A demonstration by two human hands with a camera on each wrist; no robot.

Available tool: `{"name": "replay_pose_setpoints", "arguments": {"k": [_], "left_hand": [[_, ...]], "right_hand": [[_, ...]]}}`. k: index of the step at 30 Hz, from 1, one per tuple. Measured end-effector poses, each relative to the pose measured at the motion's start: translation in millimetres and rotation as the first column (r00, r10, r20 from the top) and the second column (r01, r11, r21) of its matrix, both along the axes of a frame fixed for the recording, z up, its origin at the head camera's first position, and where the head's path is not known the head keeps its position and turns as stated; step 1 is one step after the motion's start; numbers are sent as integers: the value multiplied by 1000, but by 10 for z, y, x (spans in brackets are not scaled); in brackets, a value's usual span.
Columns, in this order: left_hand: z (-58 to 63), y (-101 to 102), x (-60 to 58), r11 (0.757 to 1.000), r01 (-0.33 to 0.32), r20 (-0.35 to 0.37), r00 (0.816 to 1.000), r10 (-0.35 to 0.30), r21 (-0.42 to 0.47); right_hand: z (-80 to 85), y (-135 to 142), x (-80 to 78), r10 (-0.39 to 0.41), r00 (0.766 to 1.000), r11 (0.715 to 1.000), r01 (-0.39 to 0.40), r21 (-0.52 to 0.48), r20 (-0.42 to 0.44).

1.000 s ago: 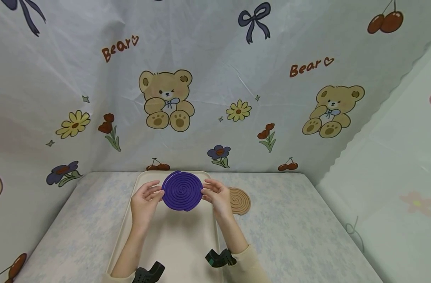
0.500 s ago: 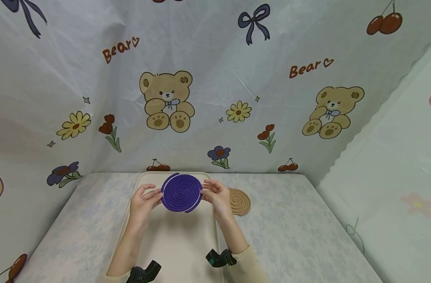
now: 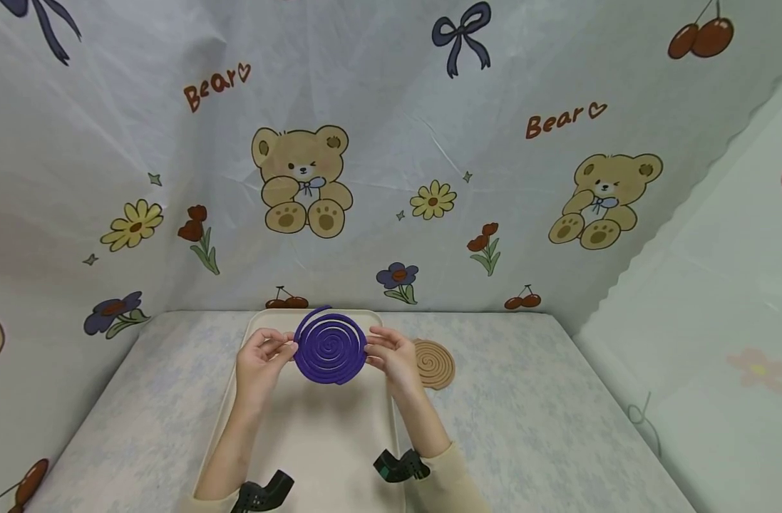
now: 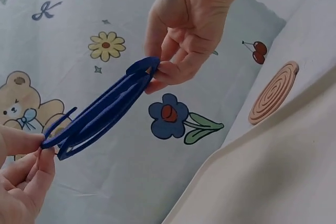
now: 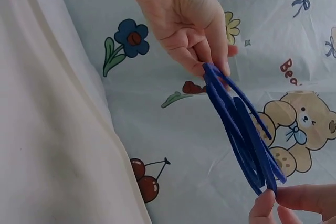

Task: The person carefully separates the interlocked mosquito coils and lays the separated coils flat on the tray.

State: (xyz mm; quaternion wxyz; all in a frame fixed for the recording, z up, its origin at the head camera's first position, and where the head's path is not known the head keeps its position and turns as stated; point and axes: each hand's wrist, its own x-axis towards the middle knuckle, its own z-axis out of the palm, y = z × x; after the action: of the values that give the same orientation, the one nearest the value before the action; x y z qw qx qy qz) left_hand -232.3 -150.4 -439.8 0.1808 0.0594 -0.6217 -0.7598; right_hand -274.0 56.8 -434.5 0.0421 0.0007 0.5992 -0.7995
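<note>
Purple spiral (image 3: 330,349): held up in the air over the far part of the tray (image 3: 333,442), its flat face towards the head camera and, so far as the views show, not touching the tray
Left hand (image 3: 259,360): thumb and fingers pinch the rim of the purple spiral on the side towards the tray's left edge
Right hand (image 3: 393,358): thumb and fingers pinch the opposite rim, on the side towards the tray's right edge
Turns: gaps show between the upper coils, one end juts out past the top, and both wrist views show the turns out of line with each other
Feel: probably light and bendy, like rubber or soft plastic, and unlikely to break; how slippery it is cannot be told
Hold: best taken at two opposite points of the rim, as now, pinching more than the outermost turn, since one loose turn alone could let the middle sag
Tan spiral (image 3: 436,364): flat on the bench (image 3: 512,420) just beside the tray's right edge, near its far end, partly hidden by the right hand
</note>
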Motion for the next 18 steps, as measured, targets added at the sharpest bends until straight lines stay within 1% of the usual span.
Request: {"name": "replay_pose_setpoints", "arguments": {"k": [3,4,9,11,13,16,18], "left_hand": [[12,13,1,999,-17,-9,1000,16,-32],[13,11,1,999,-21,-2,1000,21,-25],[-4,-8,-5,995,-16,46,999,12,94],[-14,-3,-3,993,-23,50,999,17,118],[-16,9,3,996,-30,39,999,27,86],[-12,32,8,999,-32,-17,999,33,19],[-8,39,5,999,-33,-49,998,33,-7]], "right_hand": [[1,0,-9,5,1000,1000,-5,-11,3],[3,2,-12,5,1000,1000,-5,-8,-2],[10,12,-3,14,997,999,-11,37,-70],[4,14,-2,22,997,999,-19,38,-69],[-6,19,-8,31,999,999,-31,11,-34],[-15,38,-25,50,998,998,-49,-43,37],[-16,53,-41,55,997,996,-50,-73,60]]}}
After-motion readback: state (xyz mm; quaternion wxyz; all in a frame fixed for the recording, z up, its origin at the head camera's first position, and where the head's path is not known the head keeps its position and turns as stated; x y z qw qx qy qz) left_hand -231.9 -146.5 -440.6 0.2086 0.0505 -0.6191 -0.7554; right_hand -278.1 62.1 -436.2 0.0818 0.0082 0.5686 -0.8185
